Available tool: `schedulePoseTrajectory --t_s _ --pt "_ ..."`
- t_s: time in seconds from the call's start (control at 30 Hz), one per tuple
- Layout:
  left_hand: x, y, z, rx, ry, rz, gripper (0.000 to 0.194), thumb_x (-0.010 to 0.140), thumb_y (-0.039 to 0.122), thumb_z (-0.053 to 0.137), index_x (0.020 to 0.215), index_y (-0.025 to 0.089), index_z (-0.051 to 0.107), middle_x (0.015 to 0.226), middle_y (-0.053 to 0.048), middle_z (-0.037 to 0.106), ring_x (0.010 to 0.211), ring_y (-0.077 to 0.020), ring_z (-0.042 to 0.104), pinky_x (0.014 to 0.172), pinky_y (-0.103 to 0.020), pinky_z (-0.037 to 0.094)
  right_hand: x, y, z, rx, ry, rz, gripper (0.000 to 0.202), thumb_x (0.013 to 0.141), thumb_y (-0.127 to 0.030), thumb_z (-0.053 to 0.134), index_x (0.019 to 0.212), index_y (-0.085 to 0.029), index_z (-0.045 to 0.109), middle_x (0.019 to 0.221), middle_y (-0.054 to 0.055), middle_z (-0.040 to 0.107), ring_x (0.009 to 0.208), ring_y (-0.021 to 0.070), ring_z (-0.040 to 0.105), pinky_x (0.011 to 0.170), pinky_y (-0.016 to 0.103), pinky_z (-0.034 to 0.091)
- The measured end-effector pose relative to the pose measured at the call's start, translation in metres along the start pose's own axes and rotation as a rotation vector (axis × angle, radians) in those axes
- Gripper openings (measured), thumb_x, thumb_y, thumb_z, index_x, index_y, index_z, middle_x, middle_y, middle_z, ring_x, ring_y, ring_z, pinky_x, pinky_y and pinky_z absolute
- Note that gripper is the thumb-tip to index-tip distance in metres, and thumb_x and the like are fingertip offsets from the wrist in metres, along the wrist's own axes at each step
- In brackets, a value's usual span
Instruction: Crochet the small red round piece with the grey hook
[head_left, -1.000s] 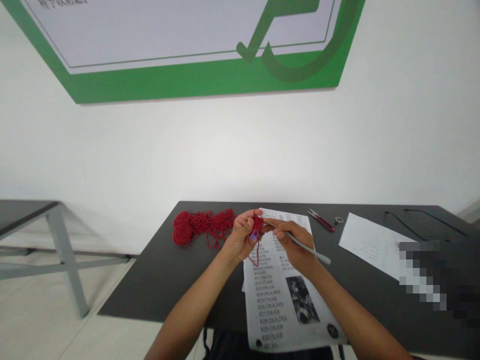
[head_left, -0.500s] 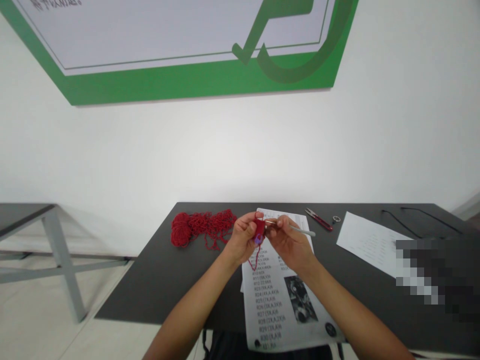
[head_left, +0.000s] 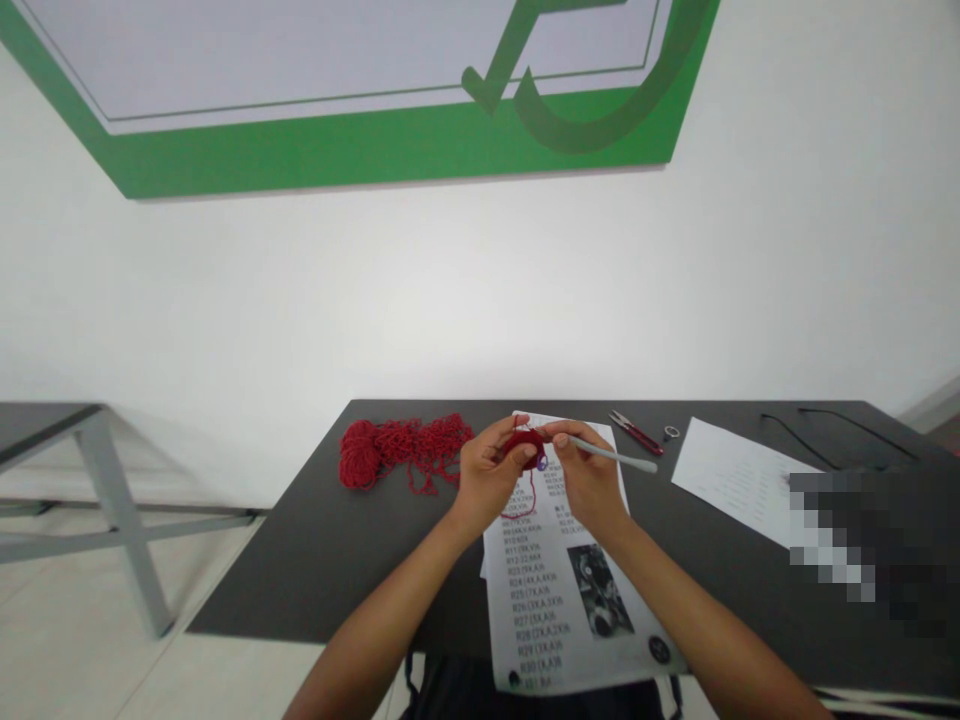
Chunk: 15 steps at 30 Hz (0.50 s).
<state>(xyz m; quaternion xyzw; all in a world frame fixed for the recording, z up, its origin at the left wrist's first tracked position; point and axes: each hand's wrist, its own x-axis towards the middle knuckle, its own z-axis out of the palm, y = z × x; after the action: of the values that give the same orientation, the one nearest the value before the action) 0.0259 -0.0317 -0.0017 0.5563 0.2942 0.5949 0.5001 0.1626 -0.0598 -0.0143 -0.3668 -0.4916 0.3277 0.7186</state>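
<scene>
A small red crocheted piece (head_left: 525,447) is pinched in my left hand (head_left: 484,475), whose fingers are closed round it with red yarn over the raised index finger. My right hand (head_left: 589,480) grips a crochet hook (head_left: 619,458) with a grey handle; its tip is at the top of the red piece. A purple stitch marker (head_left: 542,463) hangs from the piece's right side. A loop of red yarn dangles below, over a printed pattern sheet (head_left: 540,640). Left of my hands lies a tangled heap of red yarn (head_left: 405,445).
Behind my right hand lie red-handled snips (head_left: 637,433) and a small ring (head_left: 671,433) on the dark table (head_left: 315,580). Further right are a white paper (head_left: 739,485), black glasses arms (head_left: 862,430) and a blurred dark area. Another table (head_left: 45,430) stands at left.
The red piece has turned in my left hand, so the purple marker has shifted right and up. My right hand and the hook have moved slightly right, with the handle tilted more downward.
</scene>
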Motion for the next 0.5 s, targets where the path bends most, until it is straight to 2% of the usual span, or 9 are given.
schedulePoseTrajectory --t_s 0.23,0.5 --pt "-0.0011 0.0019 0.0020 -0.062 -0.029 -0.039 0.044 0.066 0.038 0.089 0.101 0.013 0.077 0.073 -0.004 0.076 0.053 -0.0117 0.064 0.051 -0.023 0.056 0.0011 -0.0101 -0.0010 -0.099 0.032 -0.151 0.020 0.091 -0.044 0.068 0.085 -0.025 0.072 0.085 0.001 0.076 0.082 0.0194 0.071 0.077 0.033 0.056" --pt "-0.0016 -0.0017 -0.0008 0.008 -0.037 0.006 0.038 0.073 0.033 0.084 0.105 0.014 0.077 0.075 -0.004 0.076 0.055 -0.0114 0.064 0.053 -0.023 0.056 0.0024 -0.0100 -0.0075 -0.207 -0.069 -0.325 0.010 0.096 -0.028 0.062 0.091 -0.026 0.070 0.089 0.002 0.072 0.086 0.0187 0.069 0.079 0.033 0.055"
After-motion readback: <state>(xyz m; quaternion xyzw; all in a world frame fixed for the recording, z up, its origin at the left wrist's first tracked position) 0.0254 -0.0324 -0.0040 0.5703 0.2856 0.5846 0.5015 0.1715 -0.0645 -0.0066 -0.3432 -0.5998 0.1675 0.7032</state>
